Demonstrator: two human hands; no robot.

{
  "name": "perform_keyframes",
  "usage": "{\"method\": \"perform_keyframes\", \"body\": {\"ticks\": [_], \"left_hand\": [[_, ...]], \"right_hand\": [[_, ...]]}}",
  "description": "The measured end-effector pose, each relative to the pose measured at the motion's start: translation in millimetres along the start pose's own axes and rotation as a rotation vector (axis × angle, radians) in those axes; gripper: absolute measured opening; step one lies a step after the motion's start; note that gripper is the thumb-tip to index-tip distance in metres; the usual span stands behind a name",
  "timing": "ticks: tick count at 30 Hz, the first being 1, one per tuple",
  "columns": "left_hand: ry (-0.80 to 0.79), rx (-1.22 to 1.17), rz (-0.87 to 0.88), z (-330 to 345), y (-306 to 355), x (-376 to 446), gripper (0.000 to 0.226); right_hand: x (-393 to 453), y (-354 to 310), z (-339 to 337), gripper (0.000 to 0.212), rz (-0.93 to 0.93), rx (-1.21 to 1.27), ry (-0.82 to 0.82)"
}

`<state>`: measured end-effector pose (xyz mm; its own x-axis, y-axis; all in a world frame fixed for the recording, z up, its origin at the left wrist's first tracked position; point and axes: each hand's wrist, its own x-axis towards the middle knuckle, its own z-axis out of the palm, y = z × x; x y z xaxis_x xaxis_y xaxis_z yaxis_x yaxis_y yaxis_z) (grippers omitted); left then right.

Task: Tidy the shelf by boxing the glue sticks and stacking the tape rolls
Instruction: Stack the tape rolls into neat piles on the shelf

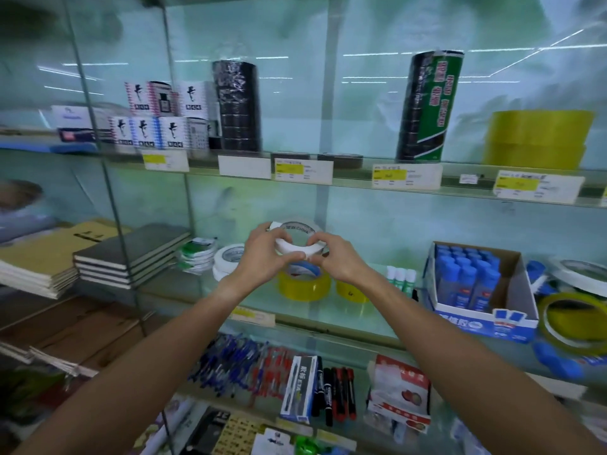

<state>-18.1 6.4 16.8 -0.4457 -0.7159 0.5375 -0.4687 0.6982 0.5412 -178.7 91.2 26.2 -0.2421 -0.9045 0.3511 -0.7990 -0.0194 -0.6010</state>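
**Two hands, one white roll, an unsteady stack below**

Two hands grip a flat white tape roll with a printed core (297, 238) above the middle glass shelf (203, 298). The left hand (266, 254) pinches its near-left rim between thumb and fingers, and the right hand (335, 257) pinches the near-right rim the same way, thumbs almost meeting in front. The roll hangs tilted, clear of the shelf, directly over a wide yellow tape roll (303, 285) that already carries a small blue-and-white roll (303, 269) on top.

A second yellow roll (351, 290) sits just beside it toward the right, partly hidden by the right wrist. Three white glue sticks (400, 277) stand loose near the open blue-and-white cardboard box of blue-capped glue sticks (473, 290) at the shelf's right end.

The risk, as I judge it: lowered tilted or off-centre, the white roll could slide off the smaller blue roll, nudge the neighbouring yellow one, or roll toward the shelf's front edge.
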Motion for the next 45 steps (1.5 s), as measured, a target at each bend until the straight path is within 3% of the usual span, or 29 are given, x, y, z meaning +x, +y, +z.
{"method": "perform_keyframes", "body": {"ticks": [8,14,20,26,32,38,41,45], "left_hand": [[0.1,0.038,-0.202,-17,-77,20,0.041],[0.087,0.021,-0.349,-11,-123,28,0.041],[0.054,-0.019,-0.354,-1,-143,25,0.036],[0.038,-0.003,-0.325,4,-153,24,0.05],[-0.023,0.081,-0.396,20,-153,22,0.107],[0.024,0.161,-0.358,28,-154,20,0.103],[0.034,0.168,-0.364,28,-145,19,0.114],[0.205,0.307,-0.33,33,-99,12,0.105]], "right_hand": [[29,-22,46,0.064,0.013,-0.068,-0.062],[32,-14,58,0.057,0.054,-0.114,-0.084],[31,-5,53,0.051,0.067,-0.156,-0.072],[25,5,42,0.041,0.073,-0.163,-0.04],[11,12,16,0.04,0.077,-0.172,0.021],[-11,26,-19,0.033,0.092,-0.182,0.104],[-22,35,-41,0.03,0.1,-0.216,0.162],[-37,54,-75,0.028,0.127,-0.302,0.296]]}}
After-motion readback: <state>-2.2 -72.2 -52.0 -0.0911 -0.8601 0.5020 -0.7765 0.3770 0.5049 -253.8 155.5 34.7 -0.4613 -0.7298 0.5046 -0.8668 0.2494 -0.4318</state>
